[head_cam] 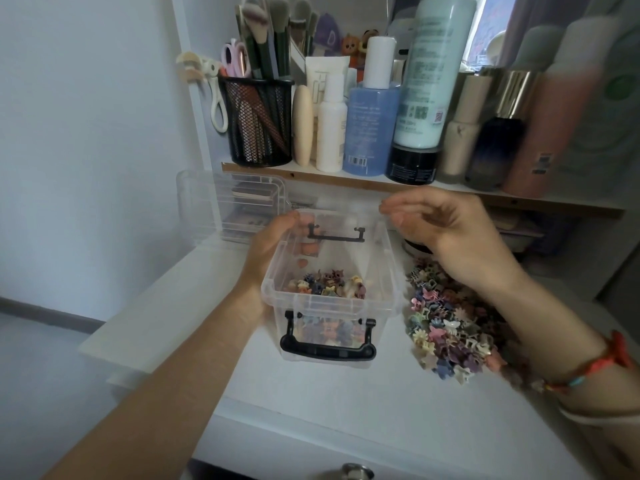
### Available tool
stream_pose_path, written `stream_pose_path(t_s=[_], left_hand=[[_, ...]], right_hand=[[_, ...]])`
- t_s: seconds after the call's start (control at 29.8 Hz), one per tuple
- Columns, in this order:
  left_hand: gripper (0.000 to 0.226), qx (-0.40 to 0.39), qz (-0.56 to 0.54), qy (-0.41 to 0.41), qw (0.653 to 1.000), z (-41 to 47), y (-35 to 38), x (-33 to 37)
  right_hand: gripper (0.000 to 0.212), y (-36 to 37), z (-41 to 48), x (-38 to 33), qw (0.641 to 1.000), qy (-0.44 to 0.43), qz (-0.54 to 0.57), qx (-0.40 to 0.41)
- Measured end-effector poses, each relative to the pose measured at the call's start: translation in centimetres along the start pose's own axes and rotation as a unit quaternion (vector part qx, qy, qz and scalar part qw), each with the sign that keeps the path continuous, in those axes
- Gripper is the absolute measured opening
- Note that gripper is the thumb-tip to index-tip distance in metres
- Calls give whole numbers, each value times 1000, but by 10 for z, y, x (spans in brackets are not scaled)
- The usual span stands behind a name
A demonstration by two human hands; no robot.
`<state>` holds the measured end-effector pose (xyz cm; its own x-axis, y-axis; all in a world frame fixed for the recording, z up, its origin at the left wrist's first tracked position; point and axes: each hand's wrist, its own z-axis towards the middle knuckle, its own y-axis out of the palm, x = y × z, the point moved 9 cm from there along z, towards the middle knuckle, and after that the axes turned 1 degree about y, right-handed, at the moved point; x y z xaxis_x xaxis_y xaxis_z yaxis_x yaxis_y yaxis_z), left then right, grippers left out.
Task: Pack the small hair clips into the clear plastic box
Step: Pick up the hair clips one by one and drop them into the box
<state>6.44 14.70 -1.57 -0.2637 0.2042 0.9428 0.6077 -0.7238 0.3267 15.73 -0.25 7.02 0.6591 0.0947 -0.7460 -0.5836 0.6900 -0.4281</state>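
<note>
1. White tabletop (346, 393) runs beneath both hands, and a round metal drawer knob (356, 472) shows at its near edge.
2. Wrapped by the left hand (273, 244), the clear plastic box (388, 271) stands upright and open on that surface. The fingers curl round its left wall and the thumb lies over the rim.
3. Just inside the box from those fingers, a shallow layer of small hair clips (325, 284) covers the bottom. A black handle (327, 344) hangs on the near wall.
4. The right hand (446, 233) hovers above the box's far right corner, with curved fingertips (391, 209) drawn close to the thumb. Blur hides whether they pinch anything.
5. Below that hand's wrist, a loose pile of clips (446, 327) in pastel shades lies on the table just beside the box. A red bracelet (609, 358) circles the forearm.
6. Beyond the left fingers, a clear lid (221, 206) leans against the back.
7. Above both sets of fingers, a wooden-edged shelf (311, 173) holds a black mesh cup (258, 123) of makeup brushes and a row of bottles (426, 71).
8. Far left of the fingers are a pale wall (86, 133) and a grey skirting board (52, 311).
</note>
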Motion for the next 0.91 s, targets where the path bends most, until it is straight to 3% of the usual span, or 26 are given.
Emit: stream_pose_path(t_s=[0.1,0.2,0.27,0.44,0.5,0.57,0.64,0.71,0.74,0.81,0.91], left_hand=[[24,5,11,3,1000,0,0,0],[24,7,8,-2,1000,1,-1,-1],[24,7,10,-4,1000,1,-2,-2],[23,14,3,-5,1000,0,-2,-1],[23,12,1,-4,1000,-1,0,0],[23,8,5,-3,1000,-2,0,1],[23,3,9,-3,1000,-1,1,1],[24,3,11,-1,1000,-1,1,1],[25,4,12,1,1000,0,0,1],[24,5,16,6,1000,1,0,1],[24,-5,11,4,1000,1,0,0]], right_hand=[[13,-13,0,25,976,62,-211,10],[13,2,-9,52,910,114,-380,-123],[14,7,-12,55,890,127,-410,-156],[15,14,-11,48,877,99,-448,-145],[17,10,-8,47,886,94,-437,-127],[16,-4,-3,39,931,105,-345,-60],[12,-10,-2,23,988,106,-116,4],[14,-2,-3,2,993,66,99,5],[14,3,-4,-7,988,44,150,-14],[17,7,-4,-12,989,27,142,-36],[16,-8,0,12,991,53,-121,3]])
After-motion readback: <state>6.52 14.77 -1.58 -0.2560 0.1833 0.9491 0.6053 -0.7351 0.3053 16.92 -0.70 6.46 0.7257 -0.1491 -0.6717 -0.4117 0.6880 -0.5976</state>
